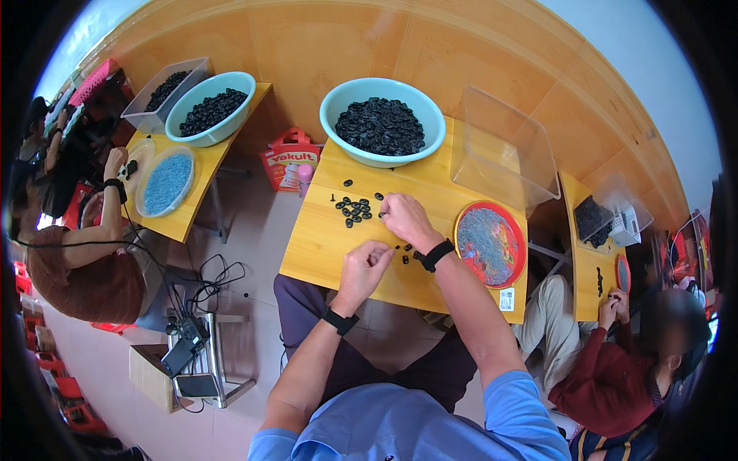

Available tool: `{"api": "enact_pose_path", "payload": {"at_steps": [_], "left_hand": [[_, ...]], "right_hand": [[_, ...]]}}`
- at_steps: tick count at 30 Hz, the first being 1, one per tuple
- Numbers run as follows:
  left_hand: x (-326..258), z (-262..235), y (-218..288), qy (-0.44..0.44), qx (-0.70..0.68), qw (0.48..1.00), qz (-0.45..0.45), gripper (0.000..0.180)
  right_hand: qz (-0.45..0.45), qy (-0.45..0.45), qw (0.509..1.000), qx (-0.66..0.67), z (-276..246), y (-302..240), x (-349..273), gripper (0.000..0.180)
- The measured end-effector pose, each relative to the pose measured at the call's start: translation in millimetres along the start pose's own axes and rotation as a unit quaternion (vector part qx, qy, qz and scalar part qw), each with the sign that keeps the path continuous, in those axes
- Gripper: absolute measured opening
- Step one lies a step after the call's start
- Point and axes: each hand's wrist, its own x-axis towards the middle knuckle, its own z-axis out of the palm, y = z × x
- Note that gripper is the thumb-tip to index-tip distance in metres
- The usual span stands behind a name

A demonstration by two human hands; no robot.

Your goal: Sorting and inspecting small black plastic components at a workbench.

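Observation:
My left hand (366, 270) is over the table's near edge, thumb and fingertips pressed together; whatever is between them is too small to make out. My right hand (407, 218) reaches over the tabletop with its fingers curled closed, a small black oval piece (381, 215) at the fingertips. Just left of it lies a loose group of black oval pieces (354, 209) with holes in them. A few smaller black pieces (406, 259) sit between my two hands. Right of my right wrist stands a round red tray (520, 238) with many tiny blue-grey bits.
A light-blue basin (330, 127) heaped with black pieces stands at the table's back, beside a clear plastic bin (503, 146). People work at tables on the left (201, 192) and right (586, 265). A metal stool (223, 361) with devices and cables stands at lower left.

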Motion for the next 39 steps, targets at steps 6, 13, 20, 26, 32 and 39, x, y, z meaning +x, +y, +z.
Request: {"api": "enact_pose_path", "payload": {"at_steps": [6,13,20,26,32,39], "left_hand": [[9,2,-5,0.054,-0.100,0.993,-0.036,0.028],[6,-6,-14,-0.037,-0.092,0.992,-0.080,0.024],[6,-3,1,-0.073,-0.018,0.996,-0.038,0.020],[6,-2,4,-0.057,-0.013,0.998,-0.024,0.017],[6,-2,7,-0.065,-0.010,0.998,-0.007,0.015],[6,-1,9,-0.059,0.018,0.998,-0.003,0.015]], "right_hand": [[0.048,0.003,0.979,0.199,-19,-1,-34,0.014],[0.091,0.040,0.939,0.329,3,-5,-89,0.015],[0.108,0.052,0.919,0.375,-5,0,-113,0.013],[0.088,0.187,0.969,0.136,-74,48,-130,0.013],[0.096,0.109,0.989,0.025,-84,92,-141,0.015],[0.149,0.097,0.984,0.013,-87,107,-151,0.013]]}}
